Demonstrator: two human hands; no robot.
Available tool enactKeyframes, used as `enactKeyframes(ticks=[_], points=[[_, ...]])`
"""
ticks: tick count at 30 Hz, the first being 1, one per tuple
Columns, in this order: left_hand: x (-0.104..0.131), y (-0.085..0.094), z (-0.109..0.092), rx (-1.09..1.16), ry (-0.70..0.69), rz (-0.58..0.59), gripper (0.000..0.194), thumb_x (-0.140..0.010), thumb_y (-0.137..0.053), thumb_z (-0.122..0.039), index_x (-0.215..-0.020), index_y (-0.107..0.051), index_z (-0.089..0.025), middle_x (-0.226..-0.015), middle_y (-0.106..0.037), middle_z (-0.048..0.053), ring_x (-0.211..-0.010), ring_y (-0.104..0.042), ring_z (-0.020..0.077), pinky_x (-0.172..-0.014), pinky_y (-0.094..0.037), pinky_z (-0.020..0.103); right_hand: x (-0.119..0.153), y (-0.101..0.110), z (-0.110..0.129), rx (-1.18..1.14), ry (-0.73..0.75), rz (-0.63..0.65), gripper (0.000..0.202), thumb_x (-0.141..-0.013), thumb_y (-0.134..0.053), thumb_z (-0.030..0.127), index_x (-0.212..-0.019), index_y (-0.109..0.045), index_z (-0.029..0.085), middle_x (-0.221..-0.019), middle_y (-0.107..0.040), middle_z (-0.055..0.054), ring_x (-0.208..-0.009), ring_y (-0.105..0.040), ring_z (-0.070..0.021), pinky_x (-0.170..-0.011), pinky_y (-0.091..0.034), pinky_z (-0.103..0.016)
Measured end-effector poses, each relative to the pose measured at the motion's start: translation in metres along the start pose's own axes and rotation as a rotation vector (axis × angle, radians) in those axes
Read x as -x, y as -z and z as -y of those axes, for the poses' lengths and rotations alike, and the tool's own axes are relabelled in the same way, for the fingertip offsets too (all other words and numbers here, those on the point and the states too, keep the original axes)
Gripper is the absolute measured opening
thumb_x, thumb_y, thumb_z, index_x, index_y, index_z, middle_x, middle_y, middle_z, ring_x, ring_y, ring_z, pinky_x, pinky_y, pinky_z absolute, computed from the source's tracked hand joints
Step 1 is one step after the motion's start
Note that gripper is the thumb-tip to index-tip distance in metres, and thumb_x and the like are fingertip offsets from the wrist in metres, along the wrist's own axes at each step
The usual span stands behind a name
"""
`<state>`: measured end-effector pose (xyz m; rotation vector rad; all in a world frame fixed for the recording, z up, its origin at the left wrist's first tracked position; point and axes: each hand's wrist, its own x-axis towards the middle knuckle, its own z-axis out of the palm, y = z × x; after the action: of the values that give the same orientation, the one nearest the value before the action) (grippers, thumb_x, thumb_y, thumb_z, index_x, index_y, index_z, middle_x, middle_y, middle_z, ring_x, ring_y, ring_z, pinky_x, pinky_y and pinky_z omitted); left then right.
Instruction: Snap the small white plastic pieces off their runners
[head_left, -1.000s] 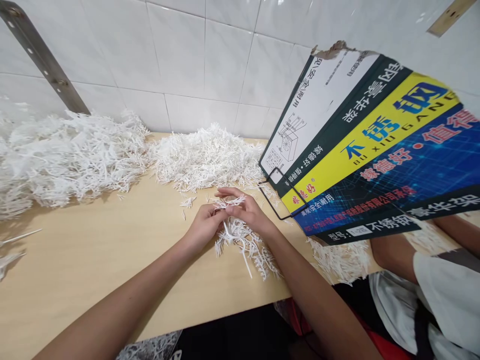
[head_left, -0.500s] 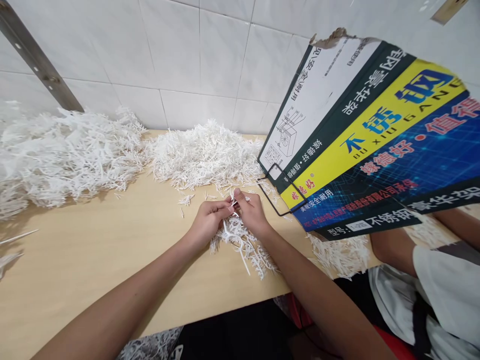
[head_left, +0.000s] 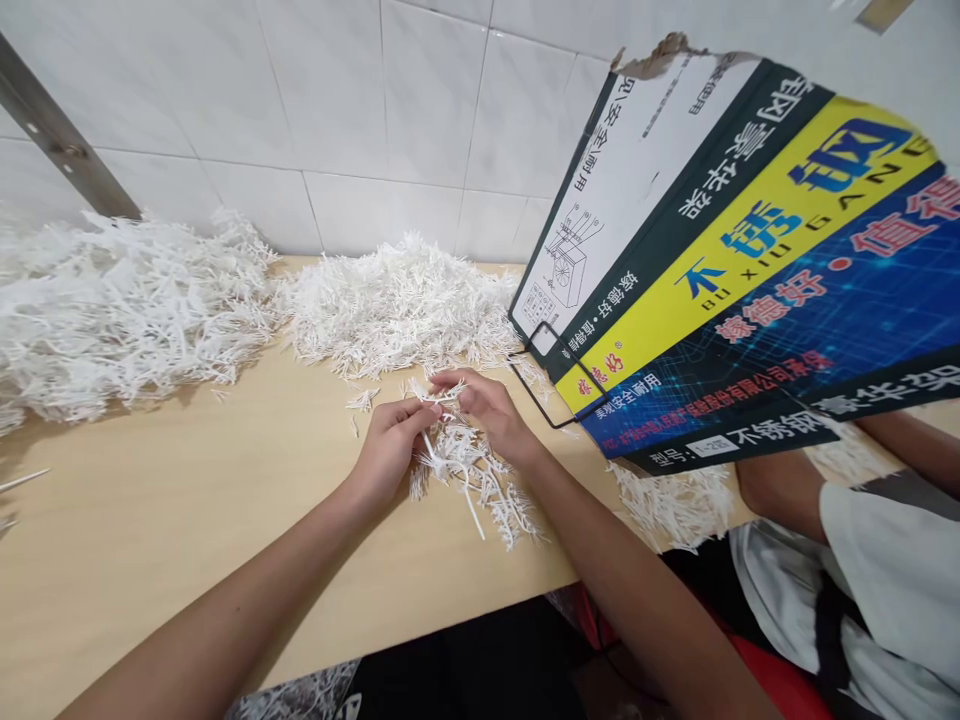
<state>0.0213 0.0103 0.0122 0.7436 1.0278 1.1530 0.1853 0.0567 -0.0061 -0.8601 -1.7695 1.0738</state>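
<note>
My left hand (head_left: 384, 445) is closed in a pinch on a white branched plastic sprig (head_left: 448, 394), whose thin tips stick out past the thumb. Facing it, my right hand (head_left: 496, 415) curves with thumb and forefinger apart around the sprig's other end; whether a fingertip touches it I cannot tell. Below and between both hands lies a loose bunch of white sprigs (head_left: 491, 490) on the tan table (head_left: 300, 530). Just beyond the hands rises a heap of small white pieces (head_left: 405, 310).
A bigger pile of white sprigs (head_left: 127, 310) fills the back left. At right, a printed cardboard sheet (head_left: 720, 270) stands tilted in a black wire stand (head_left: 544, 405). Past it sit a co-worker's arm (head_left: 780, 490) and more white pieces (head_left: 675, 500). A tiled wall (head_left: 337, 100) closes the back.
My hands have drawn slightly apart. The right thumb and forefinger have spread from their pinch, while my left hand keeps its pinch. The view has shifted a little.
</note>
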Motion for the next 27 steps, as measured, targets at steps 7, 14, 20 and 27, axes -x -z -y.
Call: enactKeyframes(ticks=[7,14,20,27], points=[[0.006,0.006,0.020,-0.122,-0.053,0.101,0.031,-0.076,-0.076,-0.036,-0.061,-0.057,-0.017,-0.052,-0.040,-0.005,-0.047,-0.036,0.0086,-0.048,-0.025,0.024,-0.010,0.003,-0.023,-0.280,-0.282,-0.421,0.053,-0.088,-0.067,0.068,-0.071,-0.067,0.018,-0.058,-0.059,0.000,-0.048,-0.049,-0.0116,-0.044,-0.034,-0.025],[0.003,0.006,0.019,-0.283,-0.096,0.091,0.034,-0.080,-0.071,-0.039,-0.060,-0.054,-0.018,-0.055,-0.040,-0.004,-0.053,-0.036,0.0105,-0.052,-0.025,0.027,-0.012,0.003,-0.011,-0.008,-0.066,-0.174,0.032,-0.097,-0.063,0.044,-0.121,-0.072,0.026,-0.115,-0.075,-0.006,-0.095,-0.067,-0.0183,-0.081,-0.053,-0.030],[-0.002,0.005,0.014,-0.349,-0.113,0.147,0.031,-0.079,-0.068,-0.036,-0.058,-0.053,-0.017,-0.055,-0.040,-0.004,-0.053,-0.035,0.0104,-0.054,-0.023,0.028,-0.001,-0.006,0.007,-0.091,-0.067,0.031,0.027,-0.092,-0.070,0.045,-0.103,-0.080,0.023,-0.102,-0.077,-0.005,-0.098,-0.068,-0.0224,-0.083,-0.052,-0.033],[0.000,0.007,0.020,-0.370,-0.025,0.336,0.020,-0.074,-0.072,-0.031,-0.062,-0.065,-0.016,-0.053,-0.048,-0.003,-0.051,-0.038,0.0108,-0.052,-0.024,0.028,-0.016,-0.009,-0.011,-0.447,-0.298,-0.488,0.029,-0.076,-0.081,0.046,-0.074,-0.071,0.019,-0.067,-0.065,-0.001,-0.053,-0.049,-0.0099,-0.048,-0.036,-0.024]])
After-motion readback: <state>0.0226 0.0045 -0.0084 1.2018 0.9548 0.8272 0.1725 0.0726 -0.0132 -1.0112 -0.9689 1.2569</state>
